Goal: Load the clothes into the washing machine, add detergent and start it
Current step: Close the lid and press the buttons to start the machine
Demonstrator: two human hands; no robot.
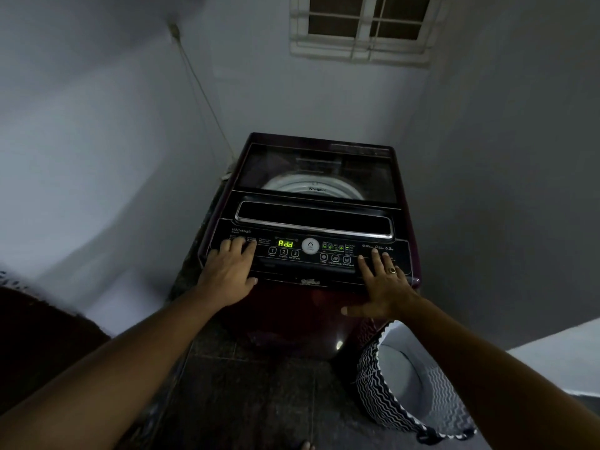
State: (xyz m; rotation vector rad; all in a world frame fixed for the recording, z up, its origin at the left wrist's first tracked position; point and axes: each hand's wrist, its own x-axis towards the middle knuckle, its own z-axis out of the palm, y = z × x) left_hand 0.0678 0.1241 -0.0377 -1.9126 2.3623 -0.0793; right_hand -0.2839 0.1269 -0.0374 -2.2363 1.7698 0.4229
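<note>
A dark maroon top-loading washing machine (311, 313) stands in a corner. Its glass lid (316, 172) is closed, and the white drum rim shows through it. The control panel's green display (285, 244) reads "Add"; three numbered buttons (283, 252) sit just below it. My left hand (229, 271) rests flat on the left end of the panel, fingers straight. My right hand (381, 284) rests flat on the right end, fingers spread, a ring on one finger, thumb down over the front edge. No clothes or detergent are visible.
A black-and-white zigzag laundry basket (373, 371) stands on the floor right of the machine, its white inside showing nothing. A cord (201, 92) runs down the left wall behind the machine. A barred window (360, 24) is above. The floor has dark tiles (253, 384).
</note>
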